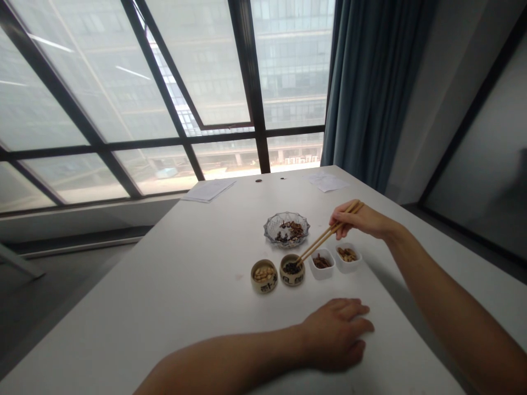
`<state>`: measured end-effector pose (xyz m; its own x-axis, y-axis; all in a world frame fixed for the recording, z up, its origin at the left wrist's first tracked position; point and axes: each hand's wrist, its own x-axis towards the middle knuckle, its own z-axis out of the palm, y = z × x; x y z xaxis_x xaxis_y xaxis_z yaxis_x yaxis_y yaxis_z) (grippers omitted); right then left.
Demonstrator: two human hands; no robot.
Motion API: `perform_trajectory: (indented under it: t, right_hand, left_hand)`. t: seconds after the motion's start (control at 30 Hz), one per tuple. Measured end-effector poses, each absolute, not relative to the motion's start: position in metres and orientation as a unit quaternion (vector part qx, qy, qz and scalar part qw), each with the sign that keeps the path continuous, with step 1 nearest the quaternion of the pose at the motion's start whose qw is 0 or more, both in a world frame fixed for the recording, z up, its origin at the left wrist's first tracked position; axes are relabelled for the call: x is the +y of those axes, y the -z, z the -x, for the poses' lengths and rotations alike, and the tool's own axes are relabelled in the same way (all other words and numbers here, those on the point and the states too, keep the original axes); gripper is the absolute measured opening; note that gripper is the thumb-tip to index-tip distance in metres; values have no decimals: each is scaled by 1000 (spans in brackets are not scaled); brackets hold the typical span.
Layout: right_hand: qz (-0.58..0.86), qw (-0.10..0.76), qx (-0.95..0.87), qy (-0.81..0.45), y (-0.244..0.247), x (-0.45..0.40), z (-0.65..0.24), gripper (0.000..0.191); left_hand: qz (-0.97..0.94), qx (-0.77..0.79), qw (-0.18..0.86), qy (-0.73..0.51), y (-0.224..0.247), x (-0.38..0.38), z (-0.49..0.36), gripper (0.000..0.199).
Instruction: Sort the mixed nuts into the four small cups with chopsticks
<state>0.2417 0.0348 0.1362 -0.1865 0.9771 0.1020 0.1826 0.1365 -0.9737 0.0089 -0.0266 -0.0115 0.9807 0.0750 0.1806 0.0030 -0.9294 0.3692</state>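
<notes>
Right fingers: your right hand (362,220) pinches wooden chopsticks (325,235); you can't tell if the tips grip anything.
Chopstick tips: at the rim of a ceramic cup (292,272) of dark food.
Just beyond the tips: a white square dish (321,270), then another (348,265).
Beyond the fingers: a glass dish (287,230).
Left fingers: your left hand (333,336) lies relaxed on the white table (164,291), holding nothing.
Near left fingers: a ceramic cup of peanuts (264,277).

Daylight from the window (160,93) — hazy glare, soft shadow below the right hand (362,219).
</notes>
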Motion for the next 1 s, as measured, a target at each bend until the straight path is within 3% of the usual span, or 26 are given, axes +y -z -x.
perform_trajectory:
  t: [0.57, 0.83, 1.0]
  right_hand:
    - [437, 462, -607, -476, -131, 40, -246, 47]
    - [456, 636, -523, -339, -111, 63, -230, 53]
    - [490, 636, -505, -316, -81, 92, -216, 55]
  left_hand:
    - [-978, 19, 186, -96, 13, -26, -9, 45]
    - [-976, 15, 192, -99, 13, -27, -9, 45]
    - [-976, 19, 195, -97, 12, -27, -9, 46]
